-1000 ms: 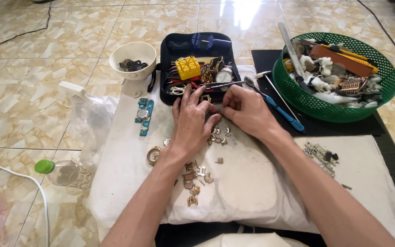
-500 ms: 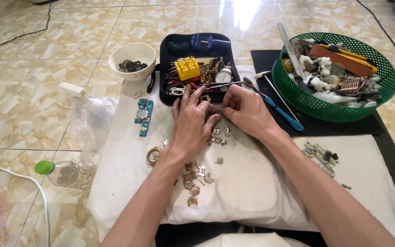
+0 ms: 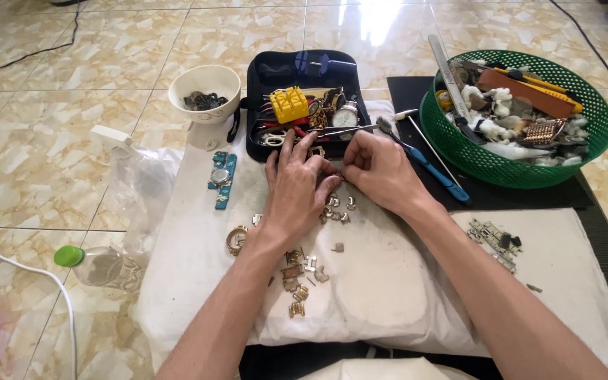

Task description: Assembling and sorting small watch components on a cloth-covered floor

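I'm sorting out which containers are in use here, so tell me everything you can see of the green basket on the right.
The green basket is round, shallow and looks like plastic, its wall an open lattice under a solid rim. It sits upright on a black mat at the far right, beside the white cloth. It is heaped with odds and ends: a brown strap, a metal watch band, white wads and yellow-handled tools. A long ruler leans over its left rim. Neither hand touches it.
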